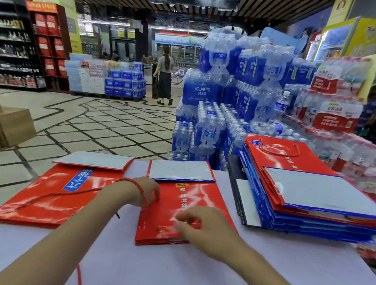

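- While folded flat, the middle red bag (201, 194) lies mid-surface (173, 270) and reaches the far edge.
- left hand (144, 191): rests on that bag's left margin, fingers curled; whether they pinch the red cord (152, 223) cannot be told.
- right hand (201, 226): over the bag's near end, fingers loosely bent, holding nothing.
- second red bag (45, 199): flat at the left edge.
- stack of bags (312, 191): far right corner.

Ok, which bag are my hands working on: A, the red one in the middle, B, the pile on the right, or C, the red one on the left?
A: the left hand and right hand both sit over the middle bag, fingers down on it.
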`<action>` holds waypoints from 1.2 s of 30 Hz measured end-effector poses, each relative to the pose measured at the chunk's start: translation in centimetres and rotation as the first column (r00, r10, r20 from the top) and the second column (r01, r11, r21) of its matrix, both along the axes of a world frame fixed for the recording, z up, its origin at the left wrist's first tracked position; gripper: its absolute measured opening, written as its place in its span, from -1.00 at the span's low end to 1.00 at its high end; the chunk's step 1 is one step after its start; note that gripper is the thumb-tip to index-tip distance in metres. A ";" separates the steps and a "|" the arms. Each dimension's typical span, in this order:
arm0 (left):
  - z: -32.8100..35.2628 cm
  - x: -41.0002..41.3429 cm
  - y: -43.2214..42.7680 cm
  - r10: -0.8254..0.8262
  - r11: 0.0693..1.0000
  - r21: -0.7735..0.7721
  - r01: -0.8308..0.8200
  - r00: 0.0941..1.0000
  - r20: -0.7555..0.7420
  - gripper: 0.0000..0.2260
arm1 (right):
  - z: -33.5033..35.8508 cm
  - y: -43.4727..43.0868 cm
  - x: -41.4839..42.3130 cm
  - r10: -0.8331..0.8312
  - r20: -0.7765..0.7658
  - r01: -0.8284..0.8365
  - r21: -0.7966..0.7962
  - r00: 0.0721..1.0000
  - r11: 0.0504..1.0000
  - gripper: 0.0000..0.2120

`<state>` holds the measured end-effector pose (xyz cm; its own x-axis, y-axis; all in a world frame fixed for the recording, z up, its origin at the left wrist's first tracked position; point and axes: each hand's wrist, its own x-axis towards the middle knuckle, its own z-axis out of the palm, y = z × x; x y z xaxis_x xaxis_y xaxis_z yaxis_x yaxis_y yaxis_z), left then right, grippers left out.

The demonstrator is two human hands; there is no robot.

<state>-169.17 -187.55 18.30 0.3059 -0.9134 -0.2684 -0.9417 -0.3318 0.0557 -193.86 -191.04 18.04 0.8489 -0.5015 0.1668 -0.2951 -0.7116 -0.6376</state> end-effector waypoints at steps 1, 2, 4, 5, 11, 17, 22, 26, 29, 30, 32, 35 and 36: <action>0.5 -0.6 -0.2 0.006 1.000 0.030 -0.006 1.000 0.004 -0.70 | -0.3 0.7 1.4 0.007 0.015 -0.007 0.006 1.000 1.000 -0.72; 0.8 -1.0 -0.3 0.014 0.999 0.053 -0.014 1.000 0.006 -0.69 | -0.6 1.4 2.8 0.006 0.015 -0.006 -0.009 1.000 1.000 -0.71; 1.5 -1.5 -0.2 0.023 0.998 0.061 -0.023 1.000 -0.005 -0.68 | -1.6 2.2 5.0 0.007 -0.018 -0.008 -0.072 1.000 0.997 -0.74; 1.7 -1.5 0.0 0.024 0.998 0.066 -0.023 1.000 -0.015 -0.67 | -2.1 2.4 5.8 0.002 -0.036 -0.006 -0.110 0.999 0.994 -0.75; 1.4 1.0 3.2 0.020 1.000 0.023 -0.012 0.921 -0.389 -0.46 | -4.0 0.4 6.6 -0.222 0.024 0.223 -0.060 0.975 0.973 -0.76; 0.8 -0.5 5.3 -0.237 0.876 -0.255 -0.408 0.096 -0.967 -0.69 | -4.0 -1.3 5.7 -0.259 -0.035 0.258 -0.027 0.965 0.966 -0.80; 1.8 0.0 3.5 -0.194 0.533 -0.077 -0.843 -0.033 -0.981 -0.78 | -3.9 -1.2 5.0 -0.241 -0.029 0.241 0.012 0.970 0.970 -0.80; 3.5 0.6 2.5 0.023 0.352 -0.266 -0.897 0.293 -0.956 -0.70 | -3.3 -1.1 4.3 -0.191 -0.069 0.194 0.047 0.979 0.980 -0.73; 3.5 -0.7 1.8 0.180 0.368 -0.480 -0.796 0.568 -0.803 -0.57 | -2.5 -1.0 3.7 -0.101 -0.082 0.115 0.186 0.991 0.976 -0.74; 3.4 -1.2 1.6 0.195 0.395 -0.526 -0.754 0.628 -0.754 -0.54 | -2.2 -1.1 3.5 -0.062 -0.074 0.078 0.240 0.995 0.968 -0.77; 2.9 -2.1 1.3 0.210 0.468 -0.566 -0.679 0.708 -0.675 -0.54 | -1.4 -1.4 2.6 0.021 -0.027 -0.010 0.364 0.999 0.931 -0.84; 1.7 -3.1 0.9 0.213 0.583 -0.605 -0.542 0.821 -0.530 -0.61 | -0.1 -3.0 0.3 0.055 -0.009 -0.050 0.283 0.998 0.958 -0.86; 1.1 -3.3 0.7 0.206 0.606 -0.606 -0.515 0.838 -0.505 -0.65 | 0.1 -3.7 -0.6 0.033 -0.046 -0.025 0.171 0.998 0.985 -0.84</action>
